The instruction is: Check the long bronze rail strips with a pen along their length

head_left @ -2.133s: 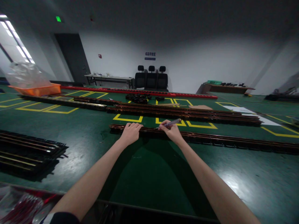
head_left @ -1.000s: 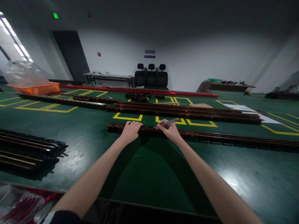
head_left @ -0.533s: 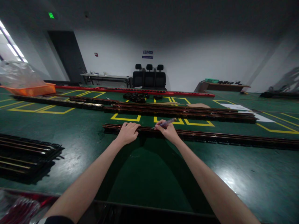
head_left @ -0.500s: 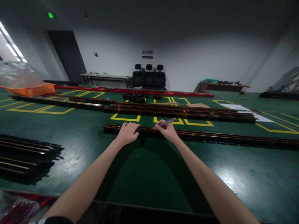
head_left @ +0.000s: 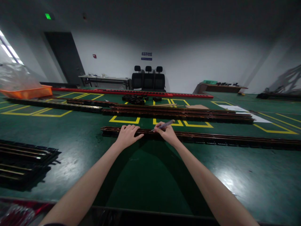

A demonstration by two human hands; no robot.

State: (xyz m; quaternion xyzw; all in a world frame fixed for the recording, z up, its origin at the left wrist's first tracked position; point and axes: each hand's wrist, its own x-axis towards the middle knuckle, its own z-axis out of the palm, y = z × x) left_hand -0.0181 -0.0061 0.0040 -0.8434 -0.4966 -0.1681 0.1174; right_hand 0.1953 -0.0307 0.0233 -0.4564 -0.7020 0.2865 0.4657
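Note:
A long dark rail strip (head_left: 223, 139) with copper-coloured lines lies across the green table in front of me. My left hand (head_left: 127, 135) rests on it near its left end, fingers laid over the top and the thumb stretched to the right. Just to the right, my right hand (head_left: 165, 131) pinches a slim pen-like tool (head_left: 167, 124) with a translucent handle. The tool slants down to the left, its thin tip at the strip. Whether the tip touches the strip is too small to tell.
Behind lie more rail strips (head_left: 178, 113) and a dark cluster of parts (head_left: 134, 99). A stack of strips (head_left: 22, 163) sits at the left front. An orange tray (head_left: 28, 92) holds clear plastic bags. White paper (head_left: 244, 113) lies at the right, and a long red rail (head_left: 113, 91) runs along the back.
My left thumb has stretched out to the right, away from the fingers. The pen-like tool keeps nearly the same place at the strip. The whole view has shifted slightly.

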